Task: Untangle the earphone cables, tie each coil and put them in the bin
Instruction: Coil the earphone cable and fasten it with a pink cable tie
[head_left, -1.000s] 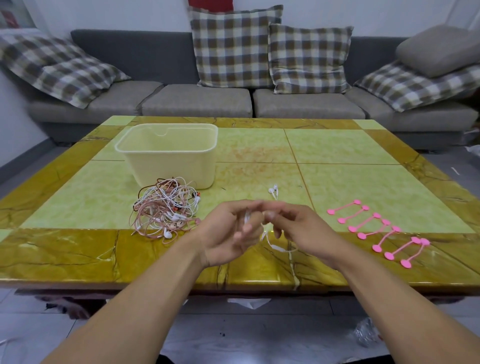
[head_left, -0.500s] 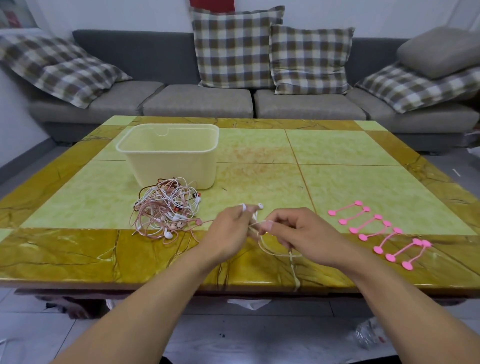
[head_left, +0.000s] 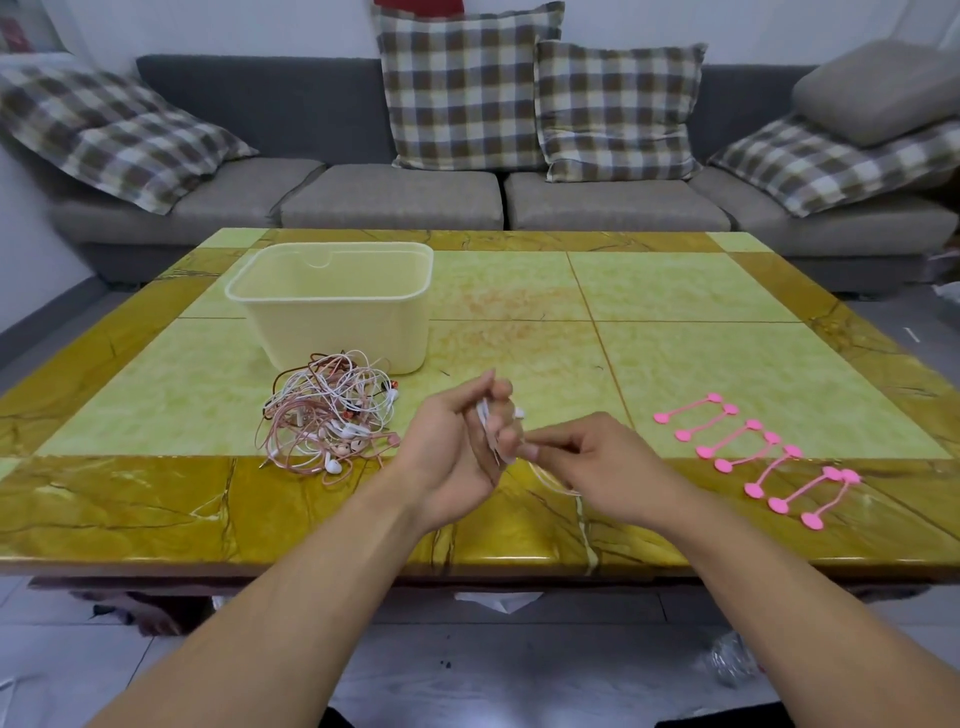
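- Since half a second ago, the left hand (head_left: 457, 447) is turning palm-up and rising, its fingers now pointing towards 12 o'clock, while the right hand (head_left: 597, 462) is closing in until its fingertips are meeting the left fingers.
- Stretching across the scene, the green-and-ochre marble-patterned coffee table (head_left: 675, 332) is carrying everything, with a grey fabric sofa (head_left: 395, 202) and its checked cushions sitting beyond it at 12 o'clock.
- Standing at 11 o'clock on the table, the cream rectangular plastic bin (head_left: 332, 306) is showing nothing inside that can be made out.
- Lying just in front of the bin, at 10 o'clock from the hands, the tangled heap of pink and white earphone cables (head_left: 327, 421) is touching the table only.
- Lying in a slanting row at 3 o'clock, well apart from the hands, the pink silicone cable ties with round ends (head_left: 753, 452) are resting untouched.
- Between the hands, the thin white earphone cable (head_left: 485, 415) is being held: the left fingers are curling round its strands, and the right thumb and forefinger are pinching it, a loop of it hanging below the right hand near the table's front edge.
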